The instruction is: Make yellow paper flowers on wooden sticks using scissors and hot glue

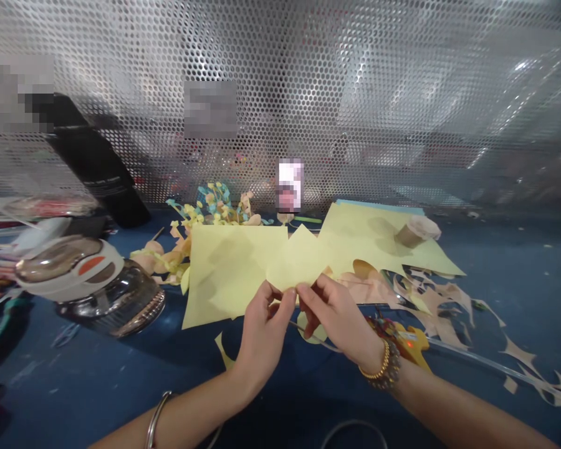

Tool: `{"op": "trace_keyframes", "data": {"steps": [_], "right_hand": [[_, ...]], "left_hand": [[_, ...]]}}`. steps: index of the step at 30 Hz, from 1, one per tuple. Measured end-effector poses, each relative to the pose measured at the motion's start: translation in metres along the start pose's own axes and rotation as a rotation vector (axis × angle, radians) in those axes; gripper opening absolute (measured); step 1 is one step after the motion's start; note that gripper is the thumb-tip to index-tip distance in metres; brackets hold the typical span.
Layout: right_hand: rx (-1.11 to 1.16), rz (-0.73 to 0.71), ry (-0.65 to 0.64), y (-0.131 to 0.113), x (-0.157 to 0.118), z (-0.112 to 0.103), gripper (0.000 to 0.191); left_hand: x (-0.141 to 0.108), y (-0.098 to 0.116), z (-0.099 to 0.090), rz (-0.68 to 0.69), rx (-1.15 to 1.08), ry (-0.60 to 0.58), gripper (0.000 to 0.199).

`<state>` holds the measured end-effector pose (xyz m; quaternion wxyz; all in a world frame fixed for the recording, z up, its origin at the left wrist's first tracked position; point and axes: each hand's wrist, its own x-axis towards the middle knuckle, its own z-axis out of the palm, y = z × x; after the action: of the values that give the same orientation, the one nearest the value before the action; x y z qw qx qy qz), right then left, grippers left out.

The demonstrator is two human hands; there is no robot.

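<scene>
A small pale yellow paper piece (295, 259) with a pointed top stands up from my fingertips near the middle. My left hand (267, 324) pinches its lower edge from the left, thumb against bent fingers. My right hand (334, 315) pinches the same edge from the right, with the two thumbs nearly touching. Behind the piece lies a larger yellow sheet (234, 265). Below my right hand are a round yellow-green paper piece (314, 330) and a thin pale strand. A yellow glue gun (412, 343) with a red light lies right of my right wrist.
A clear jar (116, 299) stands at left, with a black container (98, 168) behind it. Paper flowers (219, 206) lie at the back. A tape roll (416, 231) rests on yellow sheets (359, 234); paper scraps (449, 305) spread rightward. A perforated metal wall (262, 56) bounds the table.
</scene>
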<state>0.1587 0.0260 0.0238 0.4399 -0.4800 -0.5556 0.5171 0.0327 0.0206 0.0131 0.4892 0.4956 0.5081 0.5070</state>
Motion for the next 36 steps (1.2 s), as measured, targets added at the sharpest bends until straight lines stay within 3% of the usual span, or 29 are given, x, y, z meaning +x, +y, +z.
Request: {"op": "trace_keyframes", "data": {"steps": [16, 23, 28, 36], "right_hand": [[0.002, 0.058, 0.017, 0.004, -0.003, -0.003, 0.030], [0.222, 0.065, 0.033, 0.004, -0.012, 0.002, 0.025], [0.386, 0.129, 0.131, 0.004, -0.021, 0.005, 0.022], [0.238, 0.082, 0.149, 0.002, -0.023, -0.003, 0.022]], "left_hand": [[0.001, -0.003, -0.002, 0.005, -0.001, -0.048, 0.021], [-0.006, -0.006, -0.001, -0.050, -0.072, -0.031, 0.026], [-0.007, -0.003, 0.000, -0.070, -0.080, -0.085, 0.021], [-0.006, 0.009, -0.003, -0.022, -0.075, -0.170, 0.015]]}}
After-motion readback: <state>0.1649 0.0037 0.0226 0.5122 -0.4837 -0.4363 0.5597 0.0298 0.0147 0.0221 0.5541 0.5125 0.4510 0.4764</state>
